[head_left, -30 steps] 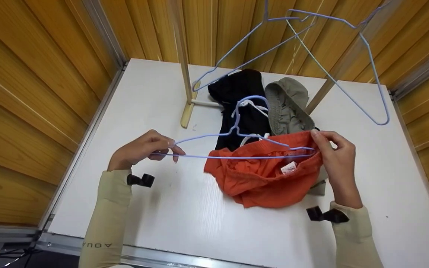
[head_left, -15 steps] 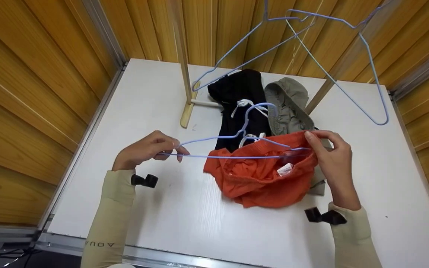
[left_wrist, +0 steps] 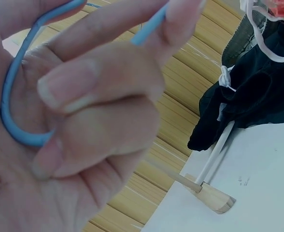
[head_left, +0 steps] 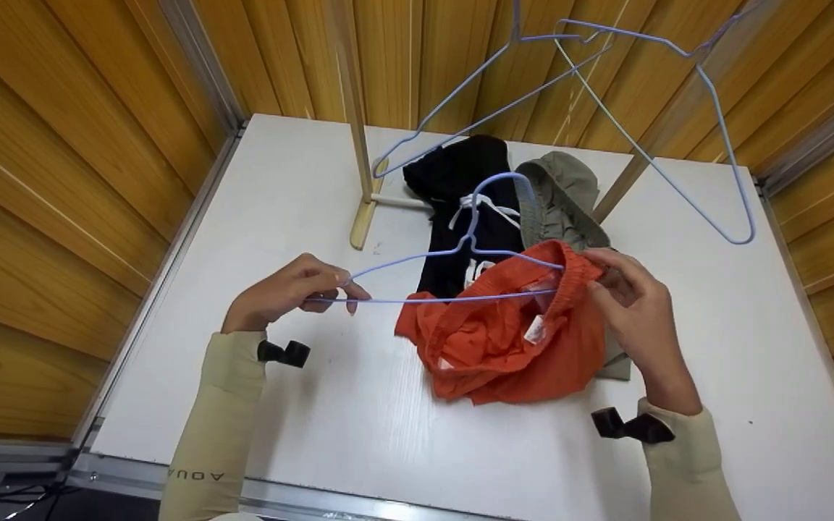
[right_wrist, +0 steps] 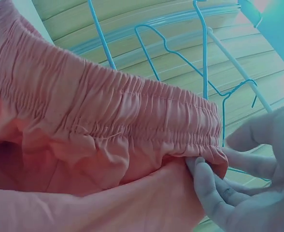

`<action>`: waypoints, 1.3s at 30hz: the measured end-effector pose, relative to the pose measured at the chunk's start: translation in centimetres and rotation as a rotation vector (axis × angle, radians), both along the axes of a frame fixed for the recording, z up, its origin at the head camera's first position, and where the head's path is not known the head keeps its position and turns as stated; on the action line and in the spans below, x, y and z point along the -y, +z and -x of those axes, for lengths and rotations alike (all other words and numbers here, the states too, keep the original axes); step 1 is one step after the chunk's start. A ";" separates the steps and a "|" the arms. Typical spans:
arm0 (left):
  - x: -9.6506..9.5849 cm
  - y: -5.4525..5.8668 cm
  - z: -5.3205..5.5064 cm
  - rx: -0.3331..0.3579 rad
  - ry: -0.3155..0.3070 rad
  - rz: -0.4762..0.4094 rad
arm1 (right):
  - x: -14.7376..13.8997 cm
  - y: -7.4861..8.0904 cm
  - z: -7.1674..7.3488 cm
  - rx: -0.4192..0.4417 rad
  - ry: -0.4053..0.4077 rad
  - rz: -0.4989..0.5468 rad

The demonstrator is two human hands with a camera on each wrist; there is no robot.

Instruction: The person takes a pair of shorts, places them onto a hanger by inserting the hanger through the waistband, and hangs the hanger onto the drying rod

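Over the counter (head_left: 359,412), at nine o'clock from the orange shorts (head_left: 489,333), holds one end of a blue hanger (head_left: 453,298) with the left hand (head_left: 279,291), grip curled snugly round the wire. At three o'clock, pinches the stretchy waist of the shorts with the right hand (head_left: 641,311), grip almost closed, with just the cloth between thumb and fingers. Has the other end of the hanger inside the waist, tip hidden by the cloth. Inside the shorts, a white tag (head_left: 535,329). At twelve o'clock from the shorts, black pants (head_left: 446,239) with white string. At one o'clock, green-gray pants (head_left: 569,202), right beside the black ones. At ten o'clock, a wooden rack foot (head_left: 364,224). Higher up, between twelve and two o'clock, more blue hangers (head_left: 464,88).
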State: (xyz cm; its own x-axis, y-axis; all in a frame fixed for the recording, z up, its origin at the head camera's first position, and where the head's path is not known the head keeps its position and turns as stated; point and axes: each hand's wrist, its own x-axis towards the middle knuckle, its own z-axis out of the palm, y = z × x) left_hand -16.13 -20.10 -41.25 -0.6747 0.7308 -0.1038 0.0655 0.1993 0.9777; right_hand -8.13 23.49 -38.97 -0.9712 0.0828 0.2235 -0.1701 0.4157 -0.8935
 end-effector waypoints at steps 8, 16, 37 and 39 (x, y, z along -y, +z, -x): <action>-0.4 0.0 0.1 0.046 -0.006 -0.040 | 0.2 -0.1 -0.3 0.019 0.045 -0.199; -0.9 0.1 0.1 0.029 -0.024 -0.026 | 0.6 0.2 -0.3 0.015 -0.009 -0.339; -2.1 -0.1 0.4 0.022 -0.104 -0.054 | 0.7 1.5 -0.8 -0.014 -0.027 -0.478; -2.2 -0.2 0.5 0.022 -0.108 -0.058 | 0.7 1.5 -0.8 -0.028 -0.018 -0.474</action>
State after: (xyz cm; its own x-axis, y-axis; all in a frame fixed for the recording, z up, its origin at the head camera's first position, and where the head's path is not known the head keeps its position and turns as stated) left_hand -16.63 -17.94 -41.44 -0.5897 0.8043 -0.0729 0.0617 0.1349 0.9889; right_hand -7.32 22.79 -37.44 -0.9637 -0.0180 0.2665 -0.1805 0.7792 -0.6002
